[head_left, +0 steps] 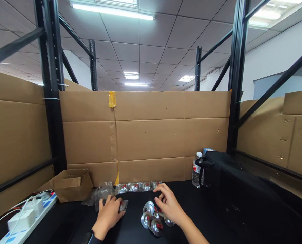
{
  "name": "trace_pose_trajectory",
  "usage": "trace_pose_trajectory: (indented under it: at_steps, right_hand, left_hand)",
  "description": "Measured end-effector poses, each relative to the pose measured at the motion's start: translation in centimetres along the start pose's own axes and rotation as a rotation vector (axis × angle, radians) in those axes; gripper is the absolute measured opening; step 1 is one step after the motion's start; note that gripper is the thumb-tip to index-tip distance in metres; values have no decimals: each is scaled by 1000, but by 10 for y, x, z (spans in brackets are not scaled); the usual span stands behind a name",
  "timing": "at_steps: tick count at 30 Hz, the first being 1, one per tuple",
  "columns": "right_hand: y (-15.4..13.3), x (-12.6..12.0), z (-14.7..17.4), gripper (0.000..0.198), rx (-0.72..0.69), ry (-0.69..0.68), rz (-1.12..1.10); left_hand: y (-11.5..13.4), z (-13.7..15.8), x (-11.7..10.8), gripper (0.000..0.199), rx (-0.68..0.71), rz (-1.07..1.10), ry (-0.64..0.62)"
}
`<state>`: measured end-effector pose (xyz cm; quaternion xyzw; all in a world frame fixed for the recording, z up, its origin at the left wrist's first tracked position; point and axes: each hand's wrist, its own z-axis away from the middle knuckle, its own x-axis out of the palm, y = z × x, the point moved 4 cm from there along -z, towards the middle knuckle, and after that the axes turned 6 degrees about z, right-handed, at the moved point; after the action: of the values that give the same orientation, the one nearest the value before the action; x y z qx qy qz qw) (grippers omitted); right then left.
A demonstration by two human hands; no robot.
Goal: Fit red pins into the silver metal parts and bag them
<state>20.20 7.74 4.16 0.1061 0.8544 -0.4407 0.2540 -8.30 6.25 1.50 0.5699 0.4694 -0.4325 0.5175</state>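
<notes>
My left hand (108, 212) is closed on a small clear plastic bag (125, 205) with a shiny, partly hidden piece inside, its edge showing past my thumb and forefinger. Over the right side of a pile of shiny round metal pieces (146, 217) hovers my right hand (170, 205), fingers curved and apart, with nothing visible in them. Several of these pieces carry red marks. Behind both hands, a row of similar pieces in clear bags (134, 187) lies along the cardboard wall. Crumpled clear plastic bags (104, 191) lie just beyond my left hand.
An open cardboard box (73, 186) stands at left, near a white power strip (40, 215) with plugs and cables. On the right are a water bottle (196, 171) and a large black bag (232, 189). Cardboard walls (151, 135) and dark metal posts (50, 101) enclose the black tabletop (130, 230).
</notes>
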Motion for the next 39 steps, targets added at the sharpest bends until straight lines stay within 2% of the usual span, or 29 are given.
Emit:
trace_pose_trajectory:
  at_steps: [5, 10, 12, 15, 17, 18, 22, 25, 28, 31, 33, 39]
  right_hand:
    - [1, 2, 0, 24, -6, -19, 16]
    - [-1, 2, 0, 28, 9, -24, 45]
    - [-3, 1, 0, 30, 6, -10, 70]
    - [-3, -1, 0, 30, 9, 5, 78]
    - [-3, -1, 0, 27, 9, 2, 64]
    - [-3, -1, 0, 26, 5, -2, 58]
    - [-9, 0, 1, 31, -41, -22, 19]
    - [-14, 1, 2, 41, -51, -58, -43]
    - [-17, 2, 4, 34, -35, -125, -24]
    - [-17, 4, 5, 23, -28, -157, 39]
    - [-15, 5, 6, 25, -12, -167, 14]
    - [-11, 7, 5, 27, 48, -189, -169]
  left_hand:
    - [2, 3, 1, 48, 85, 40, -47]
    - [4, 0, 4, 45, 134, 112, 11]
    - [1, -4, 4, 43, 122, 105, 86]
    - [-4, -9, -4, 42, 117, 110, 281]
    - [-3, -9, -11, 39, 162, 189, 392]
    - [1, -8, -15, 36, 208, 253, 409]
    - [40, 5, -24, 33, 469, 558, 301]
    - [71, 17, -24, 32, 510, 743, 312]
    - [92, 22, -14, 30, 535, 870, 261]
    - [99, 21, -4, 23, 532, 934, 201]
    - [100, 18, 2, 19, 503, 979, 158]
    - [97, 10, 15, 29, 400, 1195, 94]
